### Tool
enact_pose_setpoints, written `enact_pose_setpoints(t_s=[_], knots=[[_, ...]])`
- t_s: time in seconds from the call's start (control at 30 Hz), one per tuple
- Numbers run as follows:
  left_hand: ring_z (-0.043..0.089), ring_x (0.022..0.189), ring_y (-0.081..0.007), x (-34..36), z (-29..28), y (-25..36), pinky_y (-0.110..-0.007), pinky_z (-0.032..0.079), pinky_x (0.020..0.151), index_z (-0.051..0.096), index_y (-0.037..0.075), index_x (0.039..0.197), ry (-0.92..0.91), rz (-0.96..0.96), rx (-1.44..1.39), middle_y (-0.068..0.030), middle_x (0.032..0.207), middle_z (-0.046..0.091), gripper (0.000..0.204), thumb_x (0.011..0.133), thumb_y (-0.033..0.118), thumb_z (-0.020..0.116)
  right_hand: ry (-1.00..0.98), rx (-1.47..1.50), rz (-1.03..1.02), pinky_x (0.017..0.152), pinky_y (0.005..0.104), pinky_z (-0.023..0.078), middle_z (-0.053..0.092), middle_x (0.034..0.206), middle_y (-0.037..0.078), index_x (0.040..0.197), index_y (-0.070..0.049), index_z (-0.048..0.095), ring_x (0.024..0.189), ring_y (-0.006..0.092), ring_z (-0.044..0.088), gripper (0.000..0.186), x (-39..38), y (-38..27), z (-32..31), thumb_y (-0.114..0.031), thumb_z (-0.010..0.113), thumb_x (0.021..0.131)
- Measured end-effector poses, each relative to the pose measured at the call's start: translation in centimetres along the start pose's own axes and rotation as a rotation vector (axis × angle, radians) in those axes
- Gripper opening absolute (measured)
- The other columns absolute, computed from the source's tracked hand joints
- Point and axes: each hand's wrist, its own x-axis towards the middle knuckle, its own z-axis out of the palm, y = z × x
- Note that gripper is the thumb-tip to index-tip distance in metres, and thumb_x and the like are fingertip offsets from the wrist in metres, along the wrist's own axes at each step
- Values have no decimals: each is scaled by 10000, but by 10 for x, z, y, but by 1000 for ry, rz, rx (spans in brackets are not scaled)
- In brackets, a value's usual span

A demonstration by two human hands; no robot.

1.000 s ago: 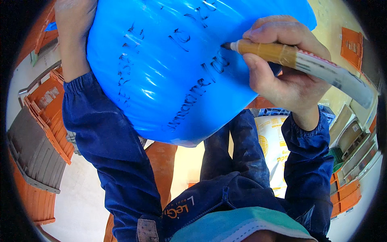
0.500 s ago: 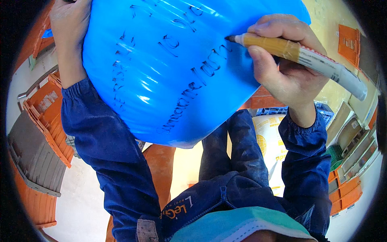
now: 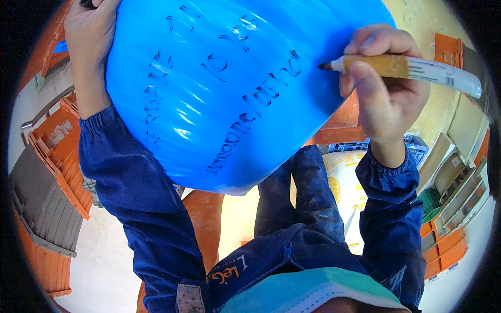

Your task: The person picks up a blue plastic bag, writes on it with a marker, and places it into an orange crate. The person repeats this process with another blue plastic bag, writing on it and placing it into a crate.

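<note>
A bulging, glossy blue plastic bag (image 3: 188, 104) fills the upper middle, with several lines of black handwriting across it. My right hand (image 3: 389, 86) grips a marker pen (image 3: 436, 72) with a white barrel and a brownish-yellow front section. Its black tip points left, just past the end of the longest line; I cannot tell whether it touches the plastic. At the upper left, my left hand (image 3: 93, 39) lies along the bag's left side. A small black thing (image 3: 87, 3) shows at its fingers, which are mostly cut off by the frame's top.
Stacked orange crates (image 3: 60, 151) and grey crates (image 3: 44, 193) stand at the left. On the right are a white printed sack (image 3: 347, 177), a blue crate (image 3: 416, 148), a green basket (image 3: 430, 203) and more orange crates (image 3: 443, 253). An orange surface (image 3: 342, 122) shows beneath the bag.
My right hand has moved right and slightly down with the marker pen. More black strokes now stand at the end of the longest line. The bag has shifted slightly; my left hand is nearly still.
</note>
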Motion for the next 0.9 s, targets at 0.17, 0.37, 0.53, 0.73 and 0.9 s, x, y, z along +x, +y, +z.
enact_pose_setpoints(t_s=[0.17,0.37,0.53,0.73,0.9], knots=[[476,662,-80,4,-12,-11,-226,415,602,406,101,669,-83,-80,-86,1,698,528,308,829,131,668,-46,281,-77,648,287,521,542,930,163,1053,12,471,716,177,587,322,24,11,-10,-80,639,794],[472,632,-22,1,-4,-2,-182,391,550,429,116,607,-7,-149,-21,35,644,526,352,819,177,704,-198,-22,-247,632,275,511,586,850,135,922,20,565,730,169,609,289,38,25,-25,-57,730,699],[464,614,-21,1,-6,-5,-172,380,543,412,124,606,-27,-147,-74,39,650,516,366,819,183,705,-227,-110,-266,637,266,506,636,799,136,855,38,616,706,176,623,262,39,22,-23,-83,755,669],[459,602,-19,-1,-7,-3,-163,372,537,397,129,605,-21,-154,-78,41,654,509,377,821,180,702,-280,-31,-242,626,261,496,660,770,120,819,22,624,691,163,614,241,39,25,-21,-89,753,648],[456,599,-16,-2,-7,-1,-160,369,535,389,130,605,-18,-167,-56,40,653,508,380,826,169,696,-258,-124,-273,618,265,493,650,766,124,829,35,614,685,160,605,243,43,24,-22,-73,739,652]])
